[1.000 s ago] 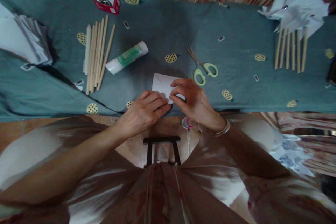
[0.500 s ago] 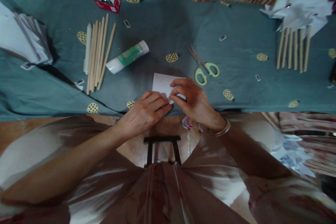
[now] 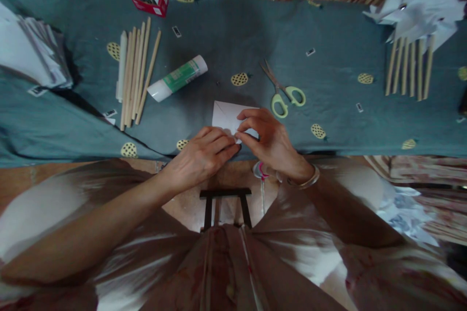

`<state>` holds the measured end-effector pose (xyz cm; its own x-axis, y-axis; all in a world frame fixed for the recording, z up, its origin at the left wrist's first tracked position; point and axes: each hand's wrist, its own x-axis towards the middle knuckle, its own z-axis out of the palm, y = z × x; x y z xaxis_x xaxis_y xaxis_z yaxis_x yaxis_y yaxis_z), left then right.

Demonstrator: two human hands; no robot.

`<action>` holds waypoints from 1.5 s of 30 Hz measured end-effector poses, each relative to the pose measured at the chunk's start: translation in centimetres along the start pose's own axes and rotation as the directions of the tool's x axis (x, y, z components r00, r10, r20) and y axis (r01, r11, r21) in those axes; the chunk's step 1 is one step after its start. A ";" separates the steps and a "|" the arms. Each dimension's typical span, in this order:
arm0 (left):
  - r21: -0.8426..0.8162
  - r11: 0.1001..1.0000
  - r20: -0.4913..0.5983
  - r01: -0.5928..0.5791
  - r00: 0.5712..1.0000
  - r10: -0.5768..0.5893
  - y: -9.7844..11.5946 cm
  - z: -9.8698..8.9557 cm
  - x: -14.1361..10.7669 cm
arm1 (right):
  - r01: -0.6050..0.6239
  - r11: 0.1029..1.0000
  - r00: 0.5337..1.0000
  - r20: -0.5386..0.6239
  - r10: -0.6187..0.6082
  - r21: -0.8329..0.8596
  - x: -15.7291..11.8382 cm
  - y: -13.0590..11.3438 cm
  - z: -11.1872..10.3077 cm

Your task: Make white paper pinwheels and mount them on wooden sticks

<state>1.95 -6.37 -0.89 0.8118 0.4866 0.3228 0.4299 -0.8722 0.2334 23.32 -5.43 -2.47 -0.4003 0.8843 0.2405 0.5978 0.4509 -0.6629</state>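
A small white paper with a crease line lies at the near edge of the table, between my hands. My left hand has its fingers together on the paper's lower left edge. With thumb and forefinger, my right hand pinches the paper at its near side and covers its right part. Just beyond my right hand rest scissors with light green handles, blades slightly apart. To the upper left of the paper lies a white and green glue stick.
Several wooden sticks lie left of the glue. Behind them stands a red box of shiny metal pieces. A stack of white paper is at the far left; white paper pinwheels on sticks lie at the far right.
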 end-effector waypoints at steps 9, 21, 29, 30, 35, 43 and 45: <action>-0.026 1.000 0.018 0.018 1.000 -0.018 0.0 0.0 -0.1 | 0.011 0.999 1.000 -0.003 -0.011 -0.042 -0.2 -0.4 0.0; -0.032 0.999 0.023 0.022 1.000 -0.021 0.0 0.0 0.1 | 0.195 0.932 0.980 0.028 -0.196 -0.306 -0.9 -0.6 0.6; -0.004 1.000 0.002 0.023 1.000 -0.023 0.1 0.0 0.2 | 0.122 0.968 0.992 0.038 -0.116 -0.219 -1.7 -1.2 1.3; 0.007 1.000 -0.014 0.020 1.000 -0.020 0.1 0.1 0.3 | 0.127 0.968 0.992 0.036 -0.122 -0.217 -1.6 -1.1 1.4; 0.038 0.999 -0.069 0.024 0.997 -0.022 0.0 0.3 0.4 | 0.142 0.974 0.990 0.030 -0.139 -0.177 -1.4 -0.9 2.0; 0.028 0.999 -0.072 0.044 0.997 -0.042 -0.2 0.2 0.7 | 0.095 0.984 0.995 -0.010 -0.098 -0.149 -1.4 -0.2 1.7; 0.015 0.998 -0.058 0.059 0.997 -0.058 -0.2 0.1 0.8 | 0.094 0.983 0.995 -0.018 -0.098 -0.157 -1.4 -0.2 1.2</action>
<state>2.53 -5.79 -0.82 0.7614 0.5385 0.3610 0.4829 -0.8426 0.2384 22.89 -6.93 -3.51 -0.4447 0.8377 0.3169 0.6588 0.5456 -0.5179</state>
